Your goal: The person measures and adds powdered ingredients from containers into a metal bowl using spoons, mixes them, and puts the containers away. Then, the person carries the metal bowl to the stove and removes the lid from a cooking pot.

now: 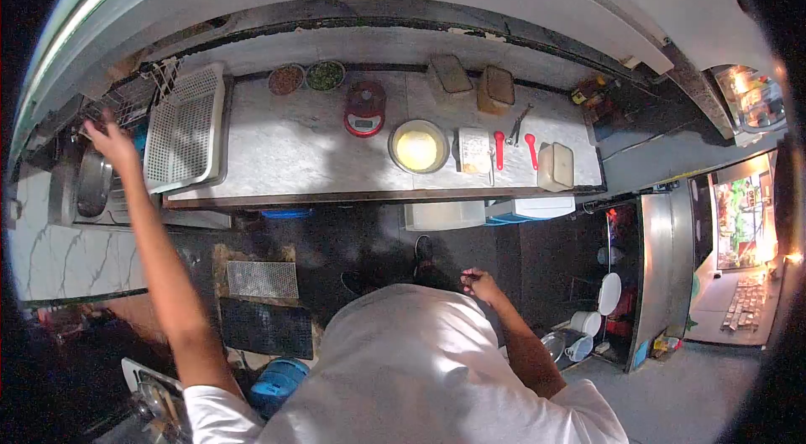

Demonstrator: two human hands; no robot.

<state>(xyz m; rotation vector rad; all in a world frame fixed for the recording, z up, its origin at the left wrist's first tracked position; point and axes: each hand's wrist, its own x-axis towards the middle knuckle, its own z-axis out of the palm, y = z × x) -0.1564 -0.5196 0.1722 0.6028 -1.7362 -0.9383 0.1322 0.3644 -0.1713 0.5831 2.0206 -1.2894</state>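
My left hand (111, 144) is stretched out to the far left, above the metal sink (94, 184) and beside a wire rack (130, 104). Its fingers are apart, and I see nothing held in them. Close to its right stands a white perforated plastic basket (186, 129). My right hand (478, 283) hangs low by my waist, away from the counter, with curled fingers; whether something small is inside, I cannot make out. On the counter are a bowl of pale yellow contents (420, 148) and a red kitchen scale (364, 110).
Along the marble counter (294, 163) are bowls of brown bits (286, 79) and chopped greens (325, 75), lidded containers (497, 90), red measuring spoons (499, 150) and a tub (555, 165). A blue water jug (279, 385) stands behind me; white pails (585, 324) are at right.
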